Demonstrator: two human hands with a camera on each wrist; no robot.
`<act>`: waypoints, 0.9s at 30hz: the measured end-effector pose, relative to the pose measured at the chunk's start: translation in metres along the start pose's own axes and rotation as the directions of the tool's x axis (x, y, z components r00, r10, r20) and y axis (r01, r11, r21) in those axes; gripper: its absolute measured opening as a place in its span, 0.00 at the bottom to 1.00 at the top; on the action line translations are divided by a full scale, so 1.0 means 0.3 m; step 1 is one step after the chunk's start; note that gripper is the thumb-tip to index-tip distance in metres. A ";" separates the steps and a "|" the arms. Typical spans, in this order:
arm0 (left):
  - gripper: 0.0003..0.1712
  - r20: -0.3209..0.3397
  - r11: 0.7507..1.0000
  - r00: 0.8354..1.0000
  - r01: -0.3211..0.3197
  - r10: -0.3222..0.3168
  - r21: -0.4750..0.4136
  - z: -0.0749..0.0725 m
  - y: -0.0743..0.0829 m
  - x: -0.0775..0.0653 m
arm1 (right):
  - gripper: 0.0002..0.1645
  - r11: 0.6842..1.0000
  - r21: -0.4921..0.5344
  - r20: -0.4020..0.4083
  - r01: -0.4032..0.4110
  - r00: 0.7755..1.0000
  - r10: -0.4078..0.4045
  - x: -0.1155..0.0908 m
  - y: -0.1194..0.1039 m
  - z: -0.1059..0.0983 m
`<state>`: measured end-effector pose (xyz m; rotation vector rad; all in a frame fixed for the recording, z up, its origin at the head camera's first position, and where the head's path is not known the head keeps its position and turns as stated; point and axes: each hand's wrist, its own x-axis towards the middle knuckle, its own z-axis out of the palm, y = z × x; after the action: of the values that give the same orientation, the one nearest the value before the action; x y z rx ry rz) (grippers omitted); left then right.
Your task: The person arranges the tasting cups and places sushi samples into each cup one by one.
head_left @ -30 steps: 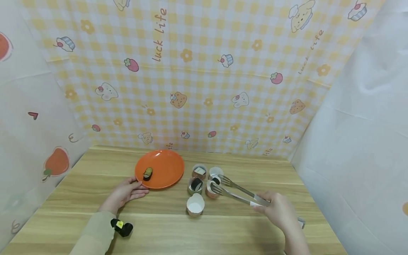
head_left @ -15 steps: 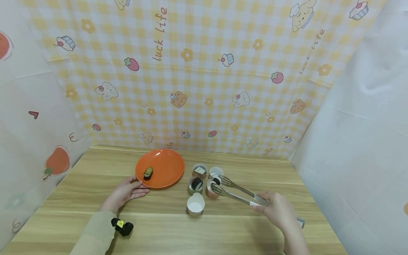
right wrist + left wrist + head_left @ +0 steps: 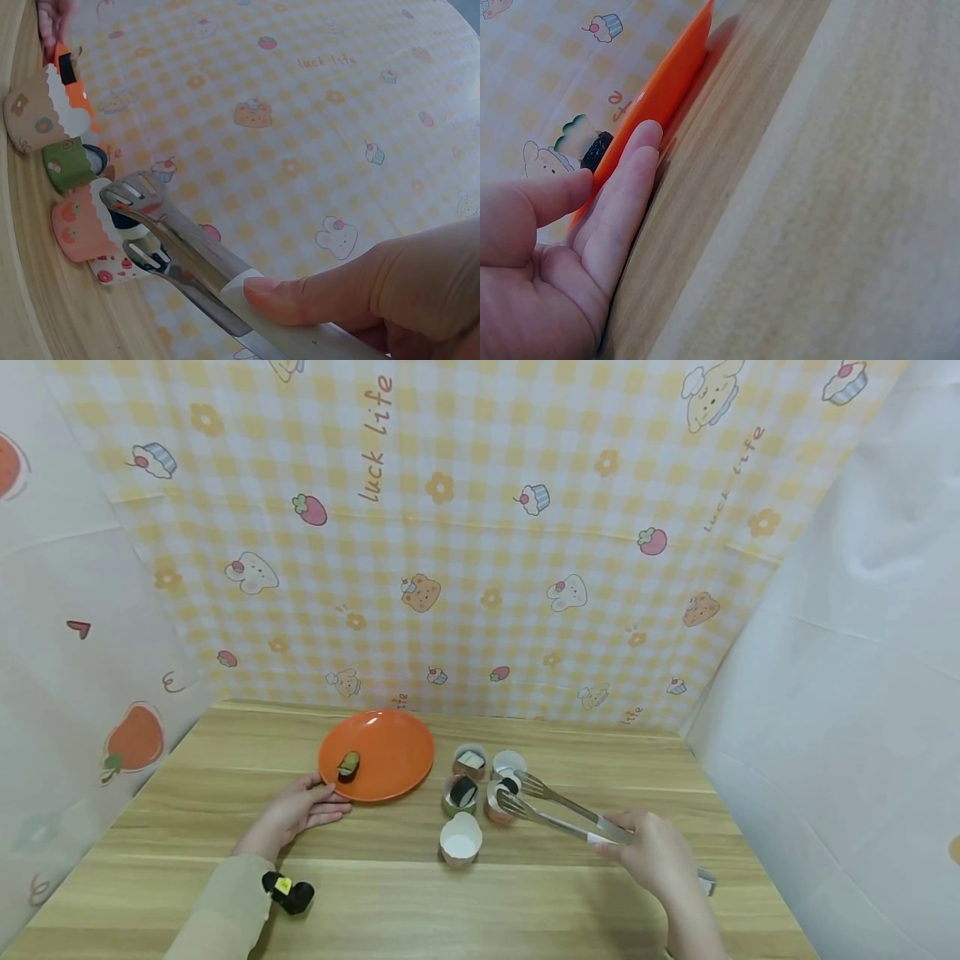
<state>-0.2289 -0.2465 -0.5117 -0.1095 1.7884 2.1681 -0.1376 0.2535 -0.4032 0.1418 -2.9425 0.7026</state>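
Note:
My left hand (image 3: pixel 292 814) pinches the near-left rim of an orange plate (image 3: pixel 397 752), thumb on top and fingers underneath. On the plate lies a small sushi piece (image 3: pixel 348 767) with a dark wrap and a yellowish-green top. My right hand (image 3: pixel 656 852) grips metal tongs (image 3: pixel 202 236) by their pale handles. The slotted ends of the tongs are spread on either side of a dark-wrapped piece (image 3: pixel 509 785) in a pink paper cup (image 3: pixel 79 225). Whether they touch the piece, I cannot tell.
A green cup (image 3: pixel 64 165) holds another dark-wrapped piece (image 3: pixel 462 791). Behind it, a cup (image 3: pixel 470 752) contains something white. A white cup (image 3: pixel 510 760) stands behind the pink one. Nearest the front is a tan cup (image 3: pixel 461 847). A patterned cloth (image 3: pixel 480 552) hangs behind the wooden table (image 3: pixel 420 910).

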 end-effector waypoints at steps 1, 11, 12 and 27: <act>0.25 0.001 1.000 1.000 -0.001 0.001 0.001 0.000 0.000 0.000 | 0.30 1.000 0.002 0.001 -0.004 1.000 0.004 0.000 0.000 0.000; 0.25 -0.002 1.000 1.000 0.000 0.000 0.000 -0.003 -0.004 0.002 | 0.27 0.999 0.043 0.004 -0.028 1.000 0.027 0.001 -0.004 -0.008; 0.25 -0.003 1.000 1.000 0.001 -0.001 -0.001 -0.002 -0.005 0.002 | 0.27 0.999 0.046 0.005 -0.027 1.000 0.027 0.000 -0.005 -0.008; 0.27 0.005 1.000 1.000 0.001 -0.001 0.002 -0.002 -0.004 -0.003 | 0.30 0.999 0.047 -0.003 -0.012 1.000 0.012 0.001 -0.019 0.012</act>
<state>-0.2278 -0.2472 -0.5127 -0.1048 1.7876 2.1635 -0.1375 0.2467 -0.4037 0.1267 -2.9272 0.7729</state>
